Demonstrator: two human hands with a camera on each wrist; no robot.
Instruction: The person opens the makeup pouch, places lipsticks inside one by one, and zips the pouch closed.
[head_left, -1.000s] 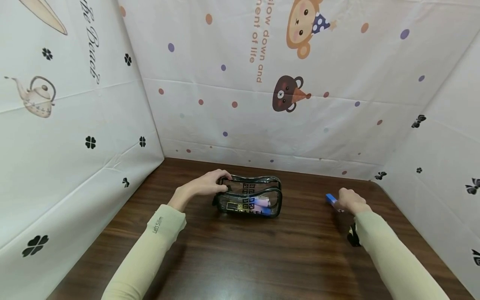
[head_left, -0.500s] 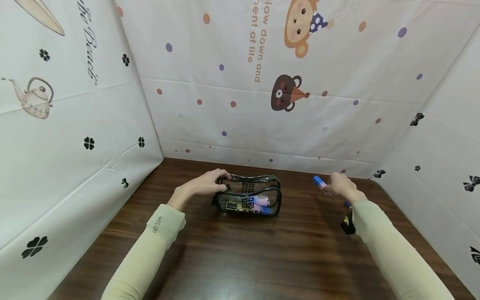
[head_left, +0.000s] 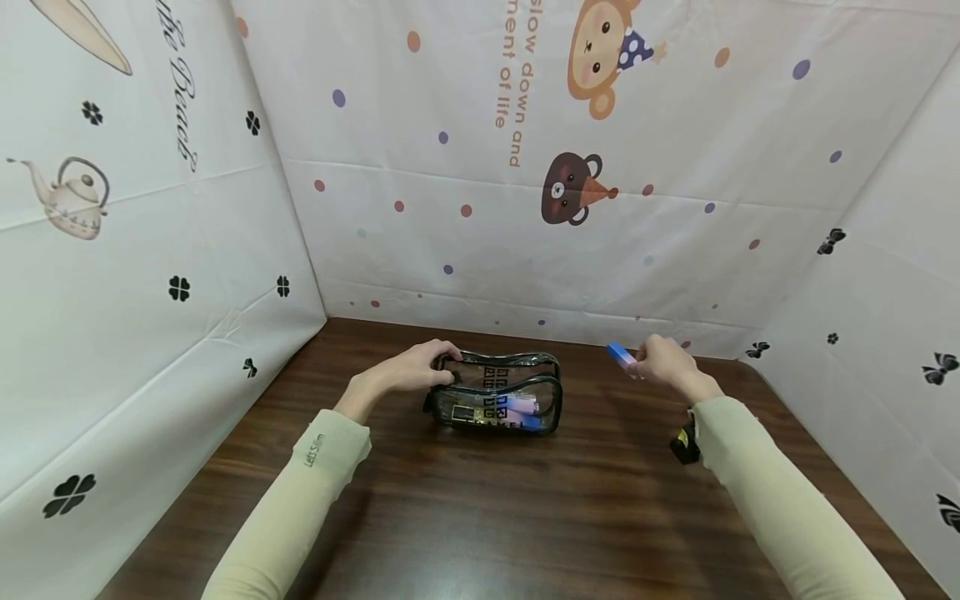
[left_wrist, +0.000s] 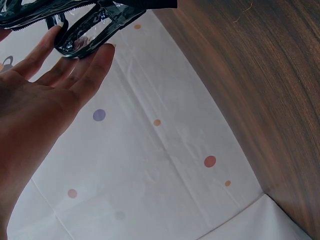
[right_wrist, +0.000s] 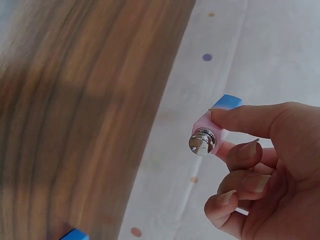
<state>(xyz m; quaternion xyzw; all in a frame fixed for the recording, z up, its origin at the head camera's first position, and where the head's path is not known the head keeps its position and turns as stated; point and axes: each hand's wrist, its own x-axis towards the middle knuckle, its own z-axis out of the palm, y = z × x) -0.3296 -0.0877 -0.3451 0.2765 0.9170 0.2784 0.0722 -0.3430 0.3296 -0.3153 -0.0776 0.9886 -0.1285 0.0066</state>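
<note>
Right hand (head_left: 665,364) pinches a blue-and-pink tube (head_left: 620,355), right of the clear pouch (head_left: 497,390) the left hand (head_left: 405,369) grips. On the left cuff (head_left: 332,444) reads “Lets Slim”; on the back wall (head_left: 480,179), “slow down and”, “ment of life”.

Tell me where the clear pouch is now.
In the head view, the clear pouch rests near picture centre on the wooden table, its left end gripped by the left hand, with the patterned sheet behind it.

On the table (head_left: 480,508), the pouch (head_left: 491,390) — items (head_left: 521,404) inside — lies left of the tube (head_left: 621,356), with the backdrop (head_left: 420,237) behind.
</note>
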